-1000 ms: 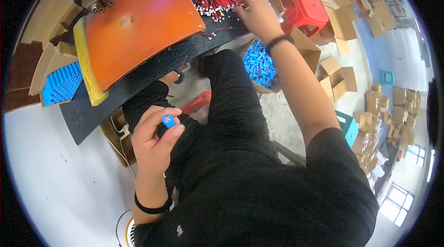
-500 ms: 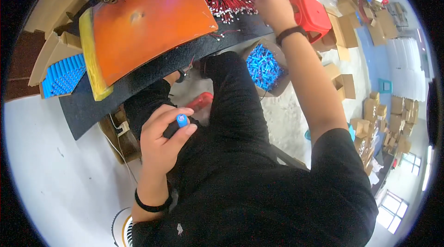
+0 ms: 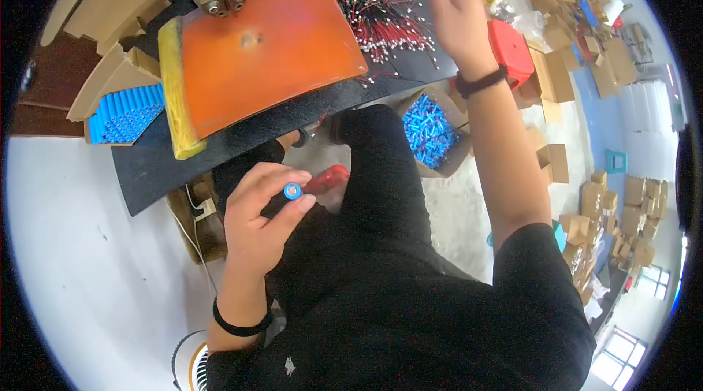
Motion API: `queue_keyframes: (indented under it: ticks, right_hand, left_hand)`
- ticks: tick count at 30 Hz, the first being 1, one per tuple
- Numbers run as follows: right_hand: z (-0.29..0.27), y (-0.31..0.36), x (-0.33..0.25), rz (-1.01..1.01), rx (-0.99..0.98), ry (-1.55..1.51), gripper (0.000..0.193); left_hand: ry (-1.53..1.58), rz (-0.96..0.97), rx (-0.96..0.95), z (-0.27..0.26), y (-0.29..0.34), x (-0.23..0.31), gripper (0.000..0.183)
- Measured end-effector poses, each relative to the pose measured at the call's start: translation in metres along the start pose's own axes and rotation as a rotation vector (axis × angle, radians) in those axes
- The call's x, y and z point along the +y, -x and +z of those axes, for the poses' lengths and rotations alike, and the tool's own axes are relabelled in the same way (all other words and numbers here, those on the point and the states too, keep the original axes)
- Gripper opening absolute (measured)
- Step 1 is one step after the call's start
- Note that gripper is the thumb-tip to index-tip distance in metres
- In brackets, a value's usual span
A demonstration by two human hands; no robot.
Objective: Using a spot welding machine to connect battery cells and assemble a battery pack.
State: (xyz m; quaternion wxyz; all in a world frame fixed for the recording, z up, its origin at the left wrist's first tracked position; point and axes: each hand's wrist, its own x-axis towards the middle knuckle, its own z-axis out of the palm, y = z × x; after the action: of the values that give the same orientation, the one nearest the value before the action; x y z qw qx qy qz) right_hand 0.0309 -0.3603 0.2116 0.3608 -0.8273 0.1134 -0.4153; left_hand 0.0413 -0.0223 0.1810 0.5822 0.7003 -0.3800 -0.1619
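1. Pinching a blue cell (image 3: 292,191) just left of centre, the left hand (image 3: 253,222) has thumb and fingertips closed on it, round metal end facing up, likely to keep that end visible.
2. Right of centre, a cardboard carton (image 3: 460,117) sits below the table (image 3: 146,182), heaped with loose cylinders (image 3: 430,131), probably for easy reach.
3. Upper left: a smooth orange sheet (image 3: 271,61), crinkled yellow tape (image 3: 178,91) edging it, perhaps protecting the tabletop.
4. Farther left, stacked cells (image 3: 124,114) lie in tidy rows.
5. Top, right of centre: thin, tangled leads (image 3: 388,28), and the right hand (image 3: 460,17) raised beside them, fingers bent; gripping anything? Can't tell.
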Motion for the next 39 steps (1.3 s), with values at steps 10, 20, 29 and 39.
queue_keyframes:
  ticks: [10, 20, 29, 39]
  right_hand:
    - [0.031, -0.022, 0.045, 0.196, -0.253, 0.252, 0.019]
    - [0.032, 0.013, 0.093, -0.035, -0.477, 0.616, 0.024]
    - [0.014, 0.036, 0.098, 0.252, -0.601, 0.786, 0.03]
    - [-0.003, 0.042, 0.088, 0.314, -0.476, 0.756, 0.029]
  left_hand:
    - [-0.055, 0.087, 0.038, 0.0, -0.019, 0.01, 0.027]
    - [-0.006, 0.091, 0.056, -0.002, -0.018, 0.008, 0.03]
    - [0.16, 0.028, 0.111, 0.003, -0.014, 0.002, 0.031]
    - [0.153, 0.001, 0.169, -0.003, -0.003, 0.002, 0.031]
